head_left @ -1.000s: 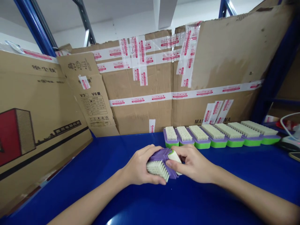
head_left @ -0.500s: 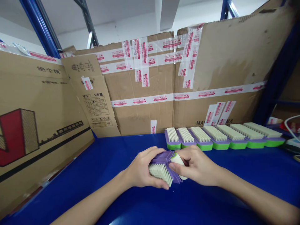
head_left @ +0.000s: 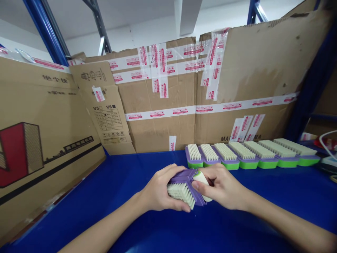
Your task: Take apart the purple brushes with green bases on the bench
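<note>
My left hand [head_left: 162, 189] is closed around a purple brush block [head_left: 184, 179], whose pale bristles [head_left: 181, 193] face down and toward me. At the block's right end, my right hand [head_left: 223, 186] pinches a white piece with a green edge [head_left: 202, 182] between thumb and fingers. The white piece lies against the purple block, and its far side is hidden by my fingers. Both hands are held over the blue table surface [head_left: 131, 225], near the middle of the view.
Several purple and green brushes [head_left: 226, 151] stand in a row at the back right, bristles up. Cardboard panels [head_left: 158, 130] close off the back, and a printed box [head_left: 52, 116] stands at the left. A white cable [head_left: 325, 140] curves at the far right.
My right thumb and the white piece have shifted very slightly to the right. My left hand keeps its hold on the purple block.
</note>
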`<action>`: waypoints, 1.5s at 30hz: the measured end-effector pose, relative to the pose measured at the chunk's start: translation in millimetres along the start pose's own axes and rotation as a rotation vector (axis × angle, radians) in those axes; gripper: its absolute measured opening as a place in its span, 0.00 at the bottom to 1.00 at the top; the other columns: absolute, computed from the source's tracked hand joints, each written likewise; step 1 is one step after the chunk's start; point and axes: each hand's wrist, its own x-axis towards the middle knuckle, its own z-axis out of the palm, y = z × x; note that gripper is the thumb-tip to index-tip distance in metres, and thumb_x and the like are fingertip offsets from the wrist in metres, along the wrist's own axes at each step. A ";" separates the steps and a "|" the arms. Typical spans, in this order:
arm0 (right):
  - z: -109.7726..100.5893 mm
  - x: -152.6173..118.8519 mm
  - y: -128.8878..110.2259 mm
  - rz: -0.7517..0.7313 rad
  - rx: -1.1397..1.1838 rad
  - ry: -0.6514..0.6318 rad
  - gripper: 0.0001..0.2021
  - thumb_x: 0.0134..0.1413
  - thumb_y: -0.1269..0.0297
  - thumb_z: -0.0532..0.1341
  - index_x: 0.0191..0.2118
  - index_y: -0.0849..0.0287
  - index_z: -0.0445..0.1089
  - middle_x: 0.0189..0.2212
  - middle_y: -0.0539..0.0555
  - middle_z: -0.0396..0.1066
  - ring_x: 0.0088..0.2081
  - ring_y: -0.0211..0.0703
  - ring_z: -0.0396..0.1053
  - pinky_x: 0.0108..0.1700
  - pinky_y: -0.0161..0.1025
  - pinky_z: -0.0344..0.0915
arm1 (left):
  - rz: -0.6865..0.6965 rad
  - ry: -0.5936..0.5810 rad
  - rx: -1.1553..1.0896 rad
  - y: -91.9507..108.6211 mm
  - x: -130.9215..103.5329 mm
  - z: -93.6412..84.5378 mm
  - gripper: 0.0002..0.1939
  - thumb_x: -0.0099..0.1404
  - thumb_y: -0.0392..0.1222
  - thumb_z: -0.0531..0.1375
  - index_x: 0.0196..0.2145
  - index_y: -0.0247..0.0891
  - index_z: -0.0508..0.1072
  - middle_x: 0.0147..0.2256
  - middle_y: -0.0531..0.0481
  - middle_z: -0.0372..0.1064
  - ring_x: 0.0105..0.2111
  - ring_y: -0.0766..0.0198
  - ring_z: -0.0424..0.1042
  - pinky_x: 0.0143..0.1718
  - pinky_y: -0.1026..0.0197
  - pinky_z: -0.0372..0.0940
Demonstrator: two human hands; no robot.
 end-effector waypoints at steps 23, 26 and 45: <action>-0.7 -1.6 0.6 -0.089 0.015 -0.027 0.23 0.69 0.52 0.61 0.24 0.57 0.60 0.18 0.42 0.53 0.20 0.31 0.50 0.22 0.34 0.46 | 0.141 0.040 0.024 1.3 0.3 -2.9 0.51 0.54 0.68 0.75 0.66 0.40 0.68 0.52 0.38 0.80 0.46 0.47 0.81 0.53 0.42 0.77; -0.7 -1.7 -0.3 -0.079 0.027 -0.038 0.23 0.70 0.52 0.60 0.24 0.56 0.60 0.18 0.43 0.54 0.20 0.32 0.50 0.22 0.35 0.47 | 0.140 0.040 0.036 2.3 0.4 -2.6 0.50 0.54 0.68 0.75 0.66 0.39 0.68 0.52 0.38 0.80 0.46 0.46 0.81 0.53 0.41 0.76; -1.3 1.5 3.3 -0.209 -0.159 -0.028 0.21 0.69 0.54 0.62 0.25 0.57 0.62 0.18 0.43 0.56 0.20 0.32 0.53 0.25 0.36 0.46 | 0.195 0.028 0.113 -1.0 -0.8 0.2 0.53 0.53 0.68 0.76 0.67 0.38 0.67 0.52 0.37 0.81 0.46 0.45 0.83 0.55 0.38 0.76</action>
